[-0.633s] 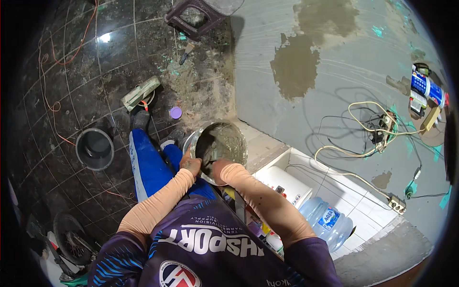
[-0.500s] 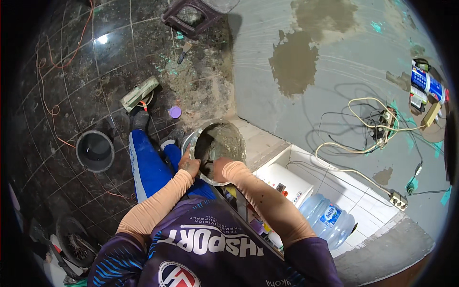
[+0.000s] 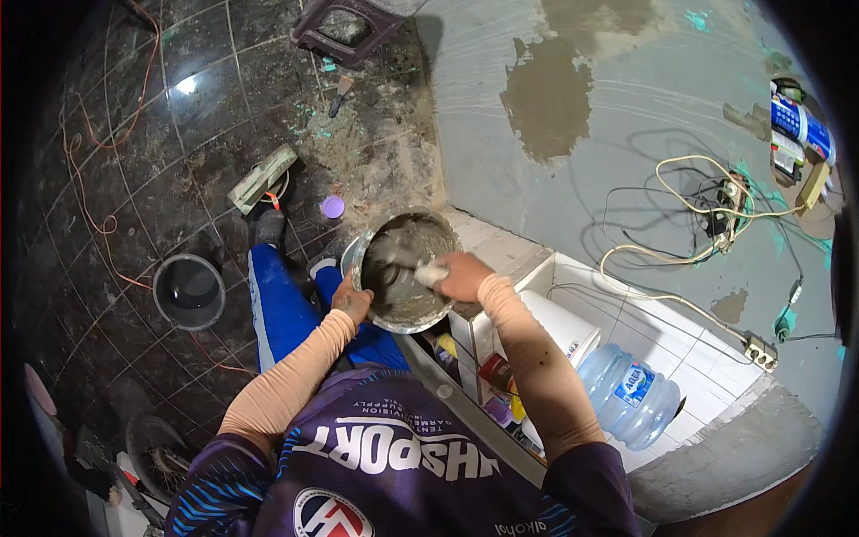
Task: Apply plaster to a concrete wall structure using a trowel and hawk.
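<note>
A round metal pail [image 3: 447, 309] sits in front of me, tilted a little, its inside coated with wet grey mortar [image 3: 416, 234]. Its near-left rim is gripped by my left hand [image 3: 351, 300], the thumb over the edge. Inside the pail's right side, my right hand [image 3: 463, 276] is closed round the pale handle of a hand tool [image 3: 431, 272]. The tool's far end, blurred by motion and smeared with mortar, points left into the pail; its exact kind is hard to make out.
A dark bucket of water [image 3: 190, 292] stands left on the tiled floor. Ahead lie a purple lid [image 3: 333, 207], a putty knife [image 3: 341, 95] and a plastic stool [image 3: 344, 31]. To the right are a big water bottle [image 3: 631, 394], a tangle of cables [image 3: 716, 219] and the grey wall [image 3: 644, 107].
My right hand has come up and right out of the pail's lower part, bringing the tool's pale handle into sight. The left hand keeps hold of the rim, and the view has shifted slightly.
</note>
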A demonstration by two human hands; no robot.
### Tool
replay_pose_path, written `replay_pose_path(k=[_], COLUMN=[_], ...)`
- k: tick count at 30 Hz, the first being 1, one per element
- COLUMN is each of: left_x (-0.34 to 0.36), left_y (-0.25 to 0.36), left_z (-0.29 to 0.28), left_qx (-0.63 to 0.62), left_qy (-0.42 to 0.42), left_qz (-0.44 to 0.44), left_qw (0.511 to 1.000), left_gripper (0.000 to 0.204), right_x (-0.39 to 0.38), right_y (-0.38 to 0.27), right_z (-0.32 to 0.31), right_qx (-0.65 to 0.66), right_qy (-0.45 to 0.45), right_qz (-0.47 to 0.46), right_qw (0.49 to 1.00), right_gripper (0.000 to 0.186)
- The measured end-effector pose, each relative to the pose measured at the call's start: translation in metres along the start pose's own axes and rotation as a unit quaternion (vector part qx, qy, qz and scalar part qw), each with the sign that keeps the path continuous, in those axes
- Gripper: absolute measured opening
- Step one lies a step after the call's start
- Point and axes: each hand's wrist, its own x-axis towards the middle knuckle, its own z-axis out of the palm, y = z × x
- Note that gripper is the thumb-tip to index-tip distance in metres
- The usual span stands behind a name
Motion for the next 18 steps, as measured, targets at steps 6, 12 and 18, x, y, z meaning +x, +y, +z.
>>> replay_pose_path(k=[6,12,18], left_x=[-0.007,-0.008,0.002], left_y=[0.019,0.033,0.03], left_z=[-0.009,-0.019,-0.019], left_qx=[-0.099,-0.186,-0.15], left_qy=[-0.032,-0.024,-0.04], left_qz=[-0.027,-0.061,-0.009], left_qw=[0.994,0.98,0.988], left_gripper=[0.063,0.053,0.056], right_x=[0.012,-0.022,-0.001], right_y=[-0.011,-0.03,-0.047], right_z=[0.047,0.051,0.002], right_qx=[-0.14,-0.138,-0.164], right_qy=[-0.005,-0.103,-0.076], right_qz=[0.077,0.019,0.112], right_qw=[0.987,0.985,0.977], right_gripper=[0.035,0.036,0.028])
